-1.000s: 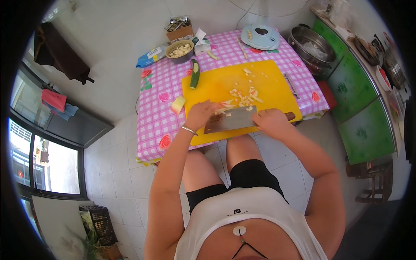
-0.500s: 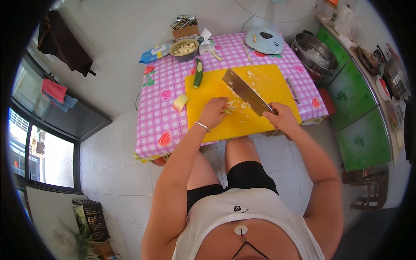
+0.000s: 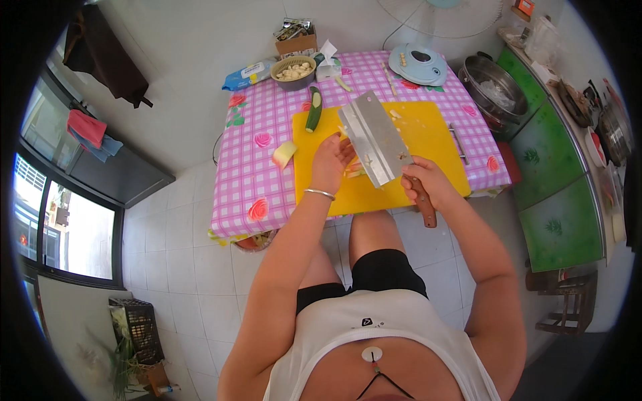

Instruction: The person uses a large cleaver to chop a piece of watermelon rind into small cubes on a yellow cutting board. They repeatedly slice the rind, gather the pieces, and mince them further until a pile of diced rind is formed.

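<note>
My right hand (image 3: 428, 182) is closed round the wooden handle of a cleaver (image 3: 376, 139). The broad blade is turned flat side up over the yellow cutting board (image 3: 321, 184), its handle pointing toward me. Close to the blade's left edge is my left hand (image 3: 332, 160), its slightly bent fingers apart and nothing seen in them. Pale cut strips (image 3: 354, 170) lie by its fingertips, partly hidden under the blade. On the board's far left rests a dark green cucumber-like vegetable (image 3: 313, 110) with a pale cut face. A pale green and pinkish chunk (image 3: 284, 154) sits at the left edge.
A colander of pale pieces (image 3: 294, 72), a blue packet (image 3: 249, 76), tissues (image 3: 328, 65) and a small box (image 3: 295, 43) line the table's far side. A light blue appliance lid (image 3: 418, 65) is at far right. A metal rod-like tool (image 3: 459, 144) lies right of the board.
The cleaver has turned from nearly edge-on to flat side up, and my right hand's grip now shows the handle. My left hand has drawn off the cut strips and its fingers have loosened.
</note>
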`<action>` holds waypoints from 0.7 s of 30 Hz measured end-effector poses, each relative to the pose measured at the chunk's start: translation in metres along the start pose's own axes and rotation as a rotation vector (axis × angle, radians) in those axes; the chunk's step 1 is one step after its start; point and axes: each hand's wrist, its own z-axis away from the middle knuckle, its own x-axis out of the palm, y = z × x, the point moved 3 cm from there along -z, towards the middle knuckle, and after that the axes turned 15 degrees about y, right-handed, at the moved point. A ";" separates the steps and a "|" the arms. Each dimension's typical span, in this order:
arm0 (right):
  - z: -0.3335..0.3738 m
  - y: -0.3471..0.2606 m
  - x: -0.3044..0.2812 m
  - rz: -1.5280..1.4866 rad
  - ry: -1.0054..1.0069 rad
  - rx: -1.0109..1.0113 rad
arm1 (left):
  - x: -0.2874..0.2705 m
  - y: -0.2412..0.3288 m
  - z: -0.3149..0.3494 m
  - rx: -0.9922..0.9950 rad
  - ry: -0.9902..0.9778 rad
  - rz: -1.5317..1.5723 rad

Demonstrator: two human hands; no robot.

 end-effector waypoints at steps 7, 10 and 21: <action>-0.005 0.011 0.003 -0.074 -0.022 0.057 | 0.005 0.008 0.006 -0.297 0.029 0.146; -0.007 0.016 -0.008 -0.072 0.025 0.032 | -0.015 0.008 -0.003 -0.176 0.092 -0.041; -0.001 0.018 -0.018 0.370 0.095 -0.279 | 0.009 0.005 0.003 0.920 -0.094 -1.824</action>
